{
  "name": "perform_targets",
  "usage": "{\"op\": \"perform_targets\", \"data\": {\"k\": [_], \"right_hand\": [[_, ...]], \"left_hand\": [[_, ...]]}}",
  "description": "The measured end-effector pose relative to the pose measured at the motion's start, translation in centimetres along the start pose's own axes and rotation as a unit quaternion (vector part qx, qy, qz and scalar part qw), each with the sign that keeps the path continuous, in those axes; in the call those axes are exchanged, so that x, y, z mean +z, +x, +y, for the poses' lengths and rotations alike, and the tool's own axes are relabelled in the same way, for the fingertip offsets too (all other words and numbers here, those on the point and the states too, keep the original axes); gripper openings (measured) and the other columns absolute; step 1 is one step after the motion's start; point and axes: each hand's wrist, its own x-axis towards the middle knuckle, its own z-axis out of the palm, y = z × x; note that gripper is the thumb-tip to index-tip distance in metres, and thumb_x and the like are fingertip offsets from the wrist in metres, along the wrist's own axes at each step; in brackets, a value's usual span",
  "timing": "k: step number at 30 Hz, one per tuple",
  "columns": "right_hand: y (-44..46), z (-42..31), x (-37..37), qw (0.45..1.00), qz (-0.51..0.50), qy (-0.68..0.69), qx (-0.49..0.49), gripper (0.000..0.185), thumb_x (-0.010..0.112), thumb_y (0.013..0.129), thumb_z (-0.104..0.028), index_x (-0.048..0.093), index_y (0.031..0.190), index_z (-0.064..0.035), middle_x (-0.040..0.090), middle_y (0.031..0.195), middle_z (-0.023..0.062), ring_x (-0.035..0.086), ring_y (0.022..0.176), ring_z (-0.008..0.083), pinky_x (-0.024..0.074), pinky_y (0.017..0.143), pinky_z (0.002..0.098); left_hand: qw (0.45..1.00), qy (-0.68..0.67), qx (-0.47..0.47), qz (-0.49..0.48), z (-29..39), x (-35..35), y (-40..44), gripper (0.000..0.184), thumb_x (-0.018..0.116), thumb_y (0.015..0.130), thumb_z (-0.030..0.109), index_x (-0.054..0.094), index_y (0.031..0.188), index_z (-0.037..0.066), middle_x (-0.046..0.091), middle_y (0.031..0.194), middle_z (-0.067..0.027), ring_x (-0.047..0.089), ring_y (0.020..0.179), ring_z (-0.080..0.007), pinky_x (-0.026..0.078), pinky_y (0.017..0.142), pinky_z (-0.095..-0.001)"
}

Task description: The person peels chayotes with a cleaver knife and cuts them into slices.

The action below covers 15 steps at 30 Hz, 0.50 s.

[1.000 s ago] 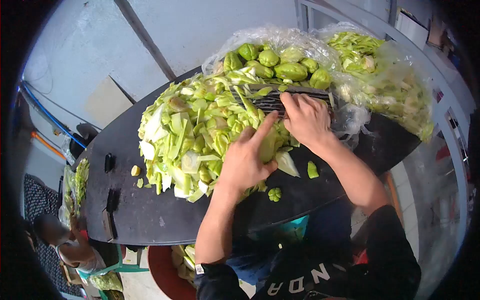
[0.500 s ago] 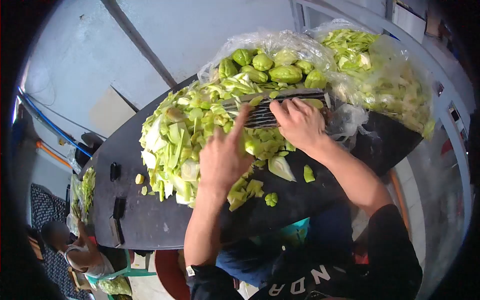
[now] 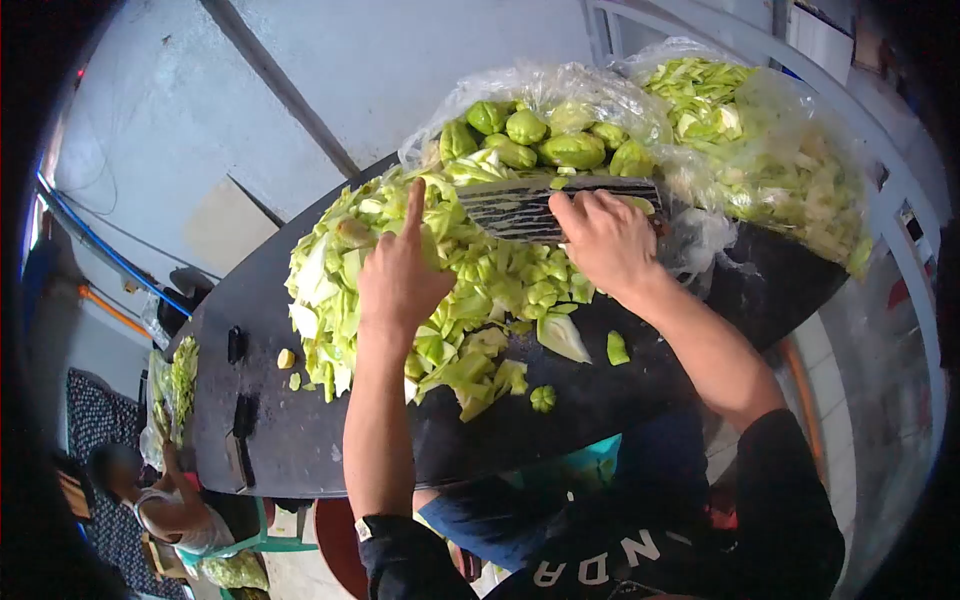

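A large heap of sliced green chayote (image 3: 470, 310) covers the middle of the dark table (image 3: 310, 450). My right hand (image 3: 608, 235) is closed around the right end of a wide, dark-streaked blade (image 3: 510, 208), which lies over the heap's upper part; its handle is mostly hidden. Over the heap's left side is my left hand (image 3: 400, 275), its index finger stretched out and nothing seen in it. Whole chayotes (image 3: 572, 150) sit in clear plastic behind the blade. One loose green piece (image 3: 618, 348) and a small one (image 3: 543, 399) lie near the front edge.
A clear bag of sliced pieces (image 3: 790, 190) stands at the right beside a metal frame (image 3: 905, 250). Small black objects (image 3: 237, 345) lie on the table's left. Another person (image 3: 180, 515) sits at the lower left. A red tub (image 3: 340, 545) is below the table.
My left hand has moved left, away from the blade and my right hand. The blade has shifted slightly and its streaked face shows more. Some slices near the heap's front are now uncovered.
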Motion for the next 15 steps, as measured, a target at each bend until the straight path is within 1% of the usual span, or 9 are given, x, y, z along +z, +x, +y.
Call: {"op": "perform_targets", "data": {"k": [1,2,3,4,5,8,11,13,15], "right_hand": [[0.0,0.1,-0.1,1.0,0.013,0.011,0.003,0.026,0.062,0.076,-0.009,0.055,0.101,-0.0082,0.059,0.076,0.008,0.064,0.073,0.0281,0.0534,0.06,0.0418],[0.0,0.2,-0.1,0.999,0.028,0.023,0.006,0.022,0.058,0.079,-0.009,0.055,0.101,-0.008,0.06,0.072,0.0082,0.064,0.07,0.0279,0.0533,0.057,0.041],[0.2,0.1,-0.5,0.999,0.029,0.026,0.001,0.022,0.058,0.079,-0.009,0.055,0.101,-0.008,0.06,0.072,0.0082,0.064,0.07,0.0279,0.0533,0.057,0.041],[0.3,0.0,-0.9,0.996,0.07,0.045,-0.003,0.023,0.06,0.076,-0.006,0.055,0.099,-0.008,0.059,0.071,0.0081,0.064,0.068,0.0282,0.0527,0.057,0.0408],[0.5,-0.1,-1.3,0.992,0.111,0.063,-0.007,0.024,0.061,0.074,-0.003,0.055,0.097,-0.008,0.058,0.069,0.0079,0.063,0.066,0.0284,0.0522,0.056,0.0406],[0.3,-1.7,-2.2,0.976,0.134,0.174,0.0,0.027,0.064,0.071,0.0,0.055,0.096,-0.0062,0.06,0.071,0.0112,0.064,0.067,0.0302,0.0503,0.056,0.0416],[-0.1,-3.3,-2.4,0.947,0.095,0.305,0.024,0.02,0.067,0.078,-0.003,0.055,0.095,-0.0025,0.062,0.069,0.0139,0.065,0.062,0.0315,0.0484,0.053,0.0408],[-0.2,-4.3,-3.0,0.928,0.068,0.365,0.032,0.016,0.068,0.083,-0.007,0.056,0.092,-0.0014,0.062,0.066,0.0139,0.064,0.057,0.0306,0.0476,0.05,0.0382],[-0.5,-4.6,-3.1,0.924,0.058,0.377,0.04,0.015,0.068,0.086,-0.01,0.057,0.089,-0.0013,0.062,0.065,0.0139,0.064,0.054,0.028,0.0469,0.048,0.0367]], "left_hand": [[1.0,0.0,-0.003,-0.001,-0.6,0.9,0.2,0.095,0.071,0.065,0.014,0.03,0.151,0.023,0.063,0.087,-0.019,0.067,0.079,-0.0353,0.055,0.068,-0.0437],[0.968,-0.247,-0.008,0.031,-1.7,2.5,0.6,0.087,0.069,0.068,0.014,0.035,0.148,0.018,0.064,0.089,-0.0177,0.066,0.077,-0.0316,0.055,0.068,-0.0418],[0.876,-0.478,-0.012,0.065,-2.1,2.7,0.7,0.079,0.068,0.07,0.014,0.041,0.145,0.014,0.064,0.091,-0.0164,0.065,0.074,-0.0279,0.055,0.068,-0.0398],[0.787,-0.608,-0.098,0.022,-1.7,2.3,0.3,0.064,0.062,0.078,0.014,0.047,0.139,0.009,0.063,0.096,-0.0144,0.062,0.074,-0.0224,0.054,0.068,-0.0361],[0.665,-0.741,-0.094,0.017,-2.0,3.5,0.8,0.051,0.058,0.084,0.021,0.051,0.134,0.012,0.063,0.097,-0.0115,0.062,0.076,-0.0227,0.053,0.068,-0.0387],[0.431,-0.882,-0.186,0.023,-0.8,3.9,2.1,0.034,0.055,0.088,0.033,0.059,0.117,0.017,0.061,0.1,-0.0094,0.06,0.085,-0.0247,0.051,0.075,-0.0426],[0.35,-0.913,-0.21,0.032,1.5,2.6,2.7,0.028,0.055,0.088,0.034,0.057,0.109,0.015,0.061,0.104,-0.0093,0.058,0.094,-0.0277,0.048,0.084,-0.0479],[0.267,-0.943,-0.189,0.066,2.5,3.8,2.9,0.034,0.048,0.09,0.034,0.053,0.108,0.006,0.058,0.102,-0.0138,0.057,0.094,-0.0309,0.049,0.083,-0.0476],[0.252,-0.946,-0.199,0.045,2.8,4.7,2.5,0.034,0.045,0.091,0.033,0.052,0.107,0.005,0.056,0.1,-0.0152,0.057,0.092,-0.0315,0.05,0.082,-0.0478]]}}
